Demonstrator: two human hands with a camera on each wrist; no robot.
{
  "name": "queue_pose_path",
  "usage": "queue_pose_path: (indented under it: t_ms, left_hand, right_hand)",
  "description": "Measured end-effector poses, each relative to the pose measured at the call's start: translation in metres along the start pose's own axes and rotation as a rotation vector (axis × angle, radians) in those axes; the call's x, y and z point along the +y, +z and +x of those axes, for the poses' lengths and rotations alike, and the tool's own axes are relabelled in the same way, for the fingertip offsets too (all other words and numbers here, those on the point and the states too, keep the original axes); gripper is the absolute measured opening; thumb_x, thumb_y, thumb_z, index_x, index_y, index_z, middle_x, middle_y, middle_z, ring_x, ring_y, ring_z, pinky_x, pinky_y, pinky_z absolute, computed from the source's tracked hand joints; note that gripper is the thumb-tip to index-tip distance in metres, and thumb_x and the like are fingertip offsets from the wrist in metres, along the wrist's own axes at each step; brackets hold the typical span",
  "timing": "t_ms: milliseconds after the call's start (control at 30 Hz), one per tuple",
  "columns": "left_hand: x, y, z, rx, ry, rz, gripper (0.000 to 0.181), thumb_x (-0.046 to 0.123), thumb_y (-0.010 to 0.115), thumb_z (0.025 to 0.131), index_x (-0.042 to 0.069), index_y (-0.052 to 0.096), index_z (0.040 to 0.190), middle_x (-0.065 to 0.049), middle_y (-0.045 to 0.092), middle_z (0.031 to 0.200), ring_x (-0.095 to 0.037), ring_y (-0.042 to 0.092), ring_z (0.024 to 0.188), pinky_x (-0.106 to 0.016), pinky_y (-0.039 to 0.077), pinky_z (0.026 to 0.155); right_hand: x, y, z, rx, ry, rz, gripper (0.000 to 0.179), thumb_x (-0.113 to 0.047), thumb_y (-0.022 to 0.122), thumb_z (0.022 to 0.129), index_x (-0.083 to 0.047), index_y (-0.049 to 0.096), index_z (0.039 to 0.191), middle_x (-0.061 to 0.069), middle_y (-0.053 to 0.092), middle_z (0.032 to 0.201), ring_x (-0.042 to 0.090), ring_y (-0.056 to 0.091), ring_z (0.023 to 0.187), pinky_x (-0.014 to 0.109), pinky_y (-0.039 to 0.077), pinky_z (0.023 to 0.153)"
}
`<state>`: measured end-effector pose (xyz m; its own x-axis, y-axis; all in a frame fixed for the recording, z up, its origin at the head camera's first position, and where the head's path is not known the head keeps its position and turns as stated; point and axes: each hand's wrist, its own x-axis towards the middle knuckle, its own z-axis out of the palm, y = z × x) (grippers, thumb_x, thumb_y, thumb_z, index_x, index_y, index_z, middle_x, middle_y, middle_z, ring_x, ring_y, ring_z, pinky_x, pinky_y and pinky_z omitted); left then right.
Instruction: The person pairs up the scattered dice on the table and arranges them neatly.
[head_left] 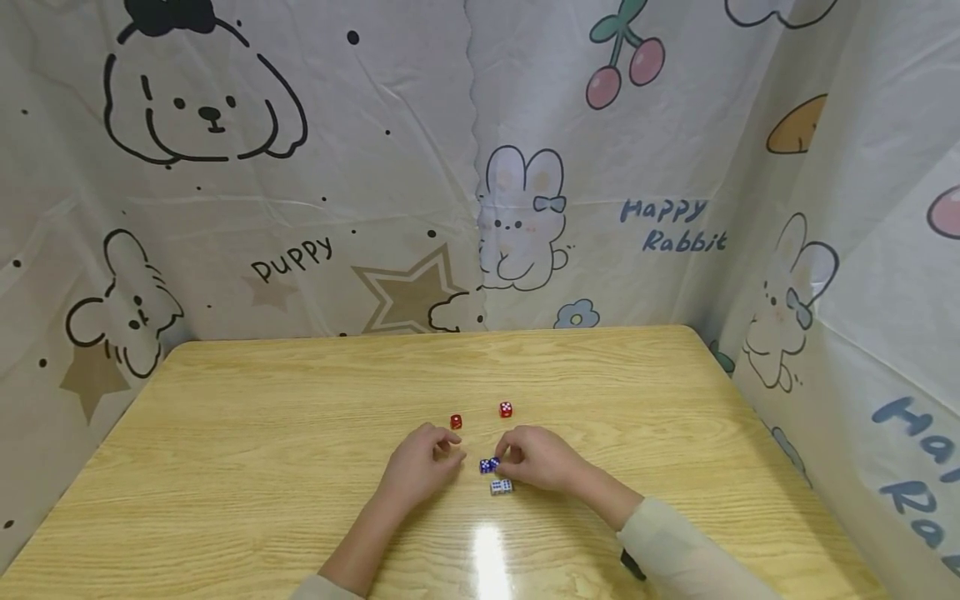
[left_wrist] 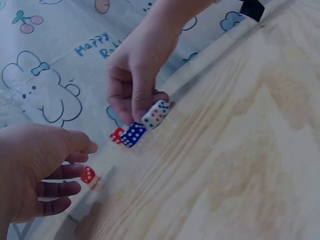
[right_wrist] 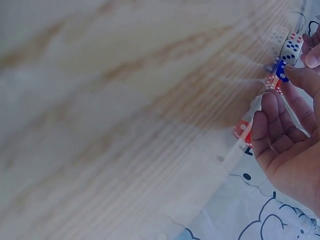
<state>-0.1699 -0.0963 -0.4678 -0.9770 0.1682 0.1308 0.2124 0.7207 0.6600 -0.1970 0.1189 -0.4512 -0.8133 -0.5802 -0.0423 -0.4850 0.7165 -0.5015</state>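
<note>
Two blue dice (head_left: 489,465) with white dots sit side by side on the wooden table. My right hand (head_left: 542,458) pinches the right-hand one between thumb and fingertips; in the right wrist view the thumb lies against a blue die (right_wrist: 282,71). Just nearer to me, two white dice (head_left: 501,487) stand together, showing red and blue dots in the left wrist view. My left hand (head_left: 422,464) hovers left of the blue dice, its fingers loosely bent with nothing between them. A red die (head_left: 456,422) lies just beyond its fingertips.
A second red die (head_left: 506,409) lies farther back, beyond the right hand. The light wooden table (head_left: 262,417) is bordered at the back and sides by a printed curtain (head_left: 390,167) with cartoon animals.
</note>
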Motion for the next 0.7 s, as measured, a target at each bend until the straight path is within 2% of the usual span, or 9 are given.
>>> queue_pose_path:
  t_ms: [267,533,700]
  left_hand:
    - [-0.007,-0.011,0.007,0.053,-0.082,0.005,0.023,0.028,0.067,0.084,0.012,0.069,0.101,0.000,0.060,0.090,-0.013,0.055,0.080,-0.030,0.046,0.069]
    - [-0.017,-0.015,0.018,0.074,-0.082,0.005,0.022,0.026,0.068,0.084,0.010,0.069,0.101,-0.002,0.062,0.091,-0.015,0.056,0.082,-0.033,0.047,0.073]
    - [-0.023,-0.016,0.025,0.065,-0.089,-0.010,0.023,0.026,0.068,0.084,0.010,0.069,0.100,-0.004,0.063,0.093,-0.017,0.056,0.084,-0.035,0.047,0.075]
  right_hand:
    - [-0.001,-0.002,0.000,-0.001,0.003,-0.004,0.015,-0.027,0.069,0.084,-0.015,0.068,0.093,-0.009,0.057,0.073,0.004,0.047,0.065,0.021,0.041,0.060]
    - [0.000,-0.001,0.000,-0.007,-0.003,-0.015,0.017,-0.028,0.068,0.084,-0.014,0.067,0.094,-0.009,0.058,0.073,0.003,0.048,0.064,0.021,0.041,0.060]
    - [-0.001,-0.001,0.000,-0.008,-0.003,-0.019,0.017,-0.028,0.068,0.084,-0.014,0.067,0.095,-0.009,0.058,0.074,0.003,0.048,0.065,0.020,0.041,0.060]
